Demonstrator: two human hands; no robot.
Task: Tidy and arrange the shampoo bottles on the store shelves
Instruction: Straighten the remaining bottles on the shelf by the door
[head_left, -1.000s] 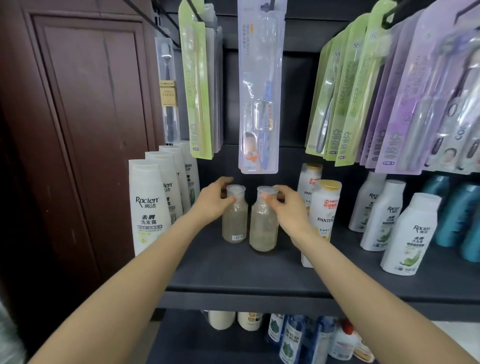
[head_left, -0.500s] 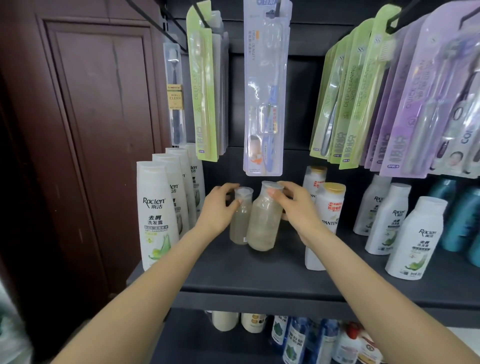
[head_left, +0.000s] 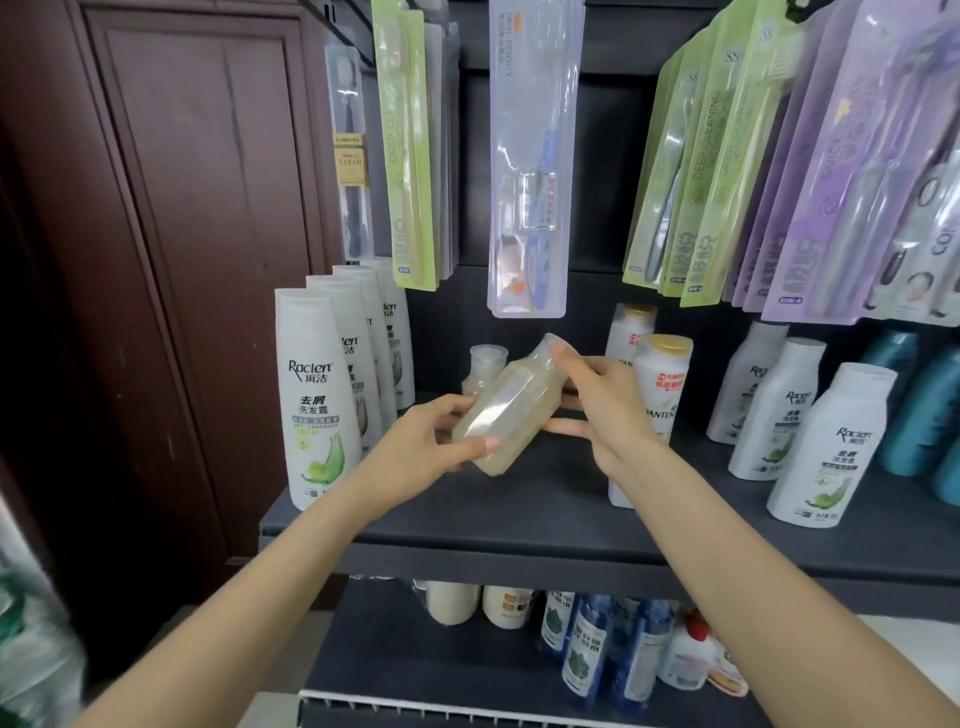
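A: How many clear bottles?

B: Two. One clear bottle is lifted off the dark shelf, tilted with its cap up and to the right. The left hand grips its base, thumb curled over the front. The right hand holds the neck end, forefinger on the cap, other fingers spread behind. The second clear bottle stands upright behind it on the shelf.

A: And the white ones?

B: Four tall Raclen bottles in a row at left. Two gold-capped Pantene bottles just right of the right hand. Three squat Raclen bottles farther right, with teal bottles beyond; I can't count those.
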